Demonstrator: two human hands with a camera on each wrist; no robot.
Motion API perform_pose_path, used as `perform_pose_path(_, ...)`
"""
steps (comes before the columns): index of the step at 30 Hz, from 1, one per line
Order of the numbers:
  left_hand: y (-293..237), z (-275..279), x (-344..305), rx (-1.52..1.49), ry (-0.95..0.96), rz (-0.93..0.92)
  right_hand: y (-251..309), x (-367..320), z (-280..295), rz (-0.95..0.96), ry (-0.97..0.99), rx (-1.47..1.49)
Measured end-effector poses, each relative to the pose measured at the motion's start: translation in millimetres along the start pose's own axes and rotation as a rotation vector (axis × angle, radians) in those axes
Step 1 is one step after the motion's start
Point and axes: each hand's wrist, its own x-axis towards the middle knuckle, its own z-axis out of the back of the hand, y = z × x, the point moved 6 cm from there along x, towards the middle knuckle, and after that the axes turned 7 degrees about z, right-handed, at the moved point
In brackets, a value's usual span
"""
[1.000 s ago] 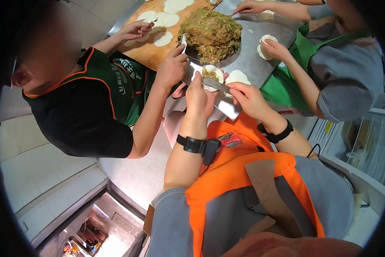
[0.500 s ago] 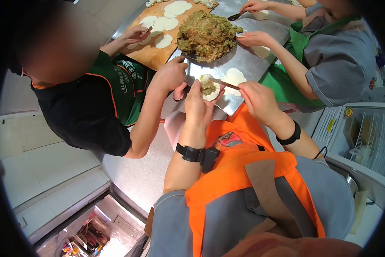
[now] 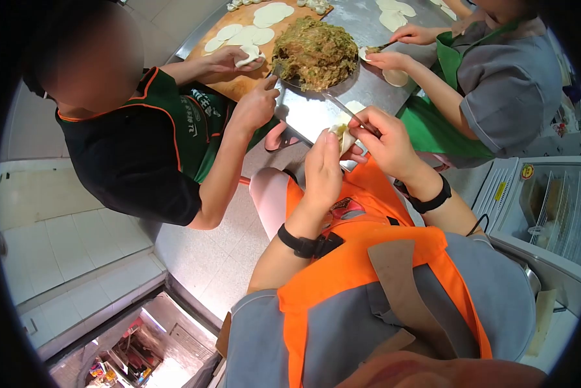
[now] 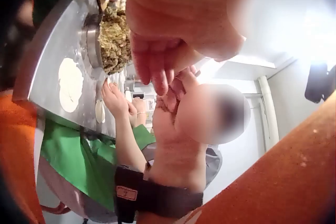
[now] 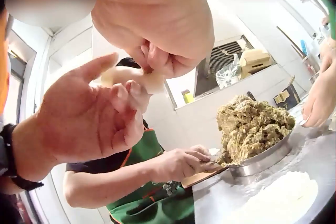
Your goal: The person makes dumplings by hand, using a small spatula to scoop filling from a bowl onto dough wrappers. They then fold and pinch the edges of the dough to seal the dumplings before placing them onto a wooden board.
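Observation:
In the head view my left hand (image 3: 325,169) cradles a filled dumpling (image 3: 344,138), its pale wrapper folded up round greenish filling. My right hand (image 3: 387,143) grips a thin metal filling spatula (image 3: 343,108) whose blade points away toward the filling mound. Its fingertips also touch the dumpling's edge. From the right wrist, the dumpling (image 5: 126,77) shows between both hands, with the left fingers curled beneath it. Just beyond lie round dough wrappers (image 3: 354,107) on the metal table.
A big mound of filling (image 3: 315,55) sits in a metal pan (image 5: 262,162). On the left, a person in a green apron (image 3: 197,123) works beside a wooden board (image 3: 239,84) with wrappers. Another person (image 3: 507,84) on the right holds a wrapper. A low fridge (image 3: 530,207) stands right.
My wrapper has gone from lying flat with filling spread on it to folded up. My right hand has moved in to its edge, and the spatula blade has swung away from the filling.

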Motion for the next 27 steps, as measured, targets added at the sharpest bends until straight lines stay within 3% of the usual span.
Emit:
perform_pose_path(3, -19, -8, -16, 0.214, -0.097, -0.090, 1, -4, -1, -0.115, -0.002, 0.159)
perform_pose_path(6, -21, -8, -22, 0.110, -0.125, -0.017, 1, -6, -3, -0.202, -0.058, 0.507)
perform_pose_path(7, -25, -10, -25, -0.039, -0.105, -0.002, -1, -8, -5, -0.267, -0.042, 0.551)
perform_pose_path(10, -35, -16, -29, -0.123, -0.062, -0.009, 5, -11, -5, -0.339, 0.102, 0.544)
perform_pose_path(13, -44, -15, -32, 0.096, -0.131, -0.136, 10, -12, -1, -0.274, 0.031, 0.359)
perform_pose_path(15, -64, -13, -33, 0.524, -0.187, -0.452, 23, -12, -1, -0.163, 0.013, 0.278)
perform_pose_path(18, -64, -14, -28, 0.717, -0.177, -0.646, 42, -9, 4, 0.036, 0.044, 0.029)
perform_pose_path(20, -58, -12, -24, 0.576, -0.105, -0.468, 51, -8, 6, 0.181, 0.074, -0.141)
perform_pose_path(22, -54, -17, -30, 0.310, 0.003, -0.076, 56, -7, 8, 0.325, 0.097, -0.274)
perform_pose_path(25, -54, -24, -33, 0.048, 0.109, 0.055, 67, 2, 10, 0.203, 0.035, -0.026)
perform_pose_path(27, -65, -30, -41, -0.018, 0.219, 0.117, 73, 3, 0, 0.310, 0.102, 0.024)
